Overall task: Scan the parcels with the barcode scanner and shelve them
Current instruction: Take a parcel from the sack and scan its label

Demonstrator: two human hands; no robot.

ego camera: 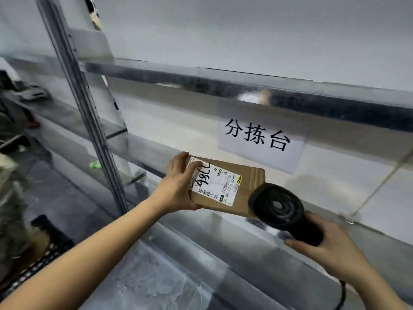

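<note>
Brown cardboard parcel (225, 186), white label (215, 182) with black handwriting; black plastic barcode scanner (283, 211); white paper sign (260, 139), black characters.

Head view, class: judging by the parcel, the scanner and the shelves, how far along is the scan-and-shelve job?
Done: nothing shows a parcel shelved. In hand: the left hand grips the cardboard parcel, label up, while the right hand aims the black barcode scanner at it; whether the scan has registered cannot be told. Left: placing this parcel on the metal shelf.
</note>
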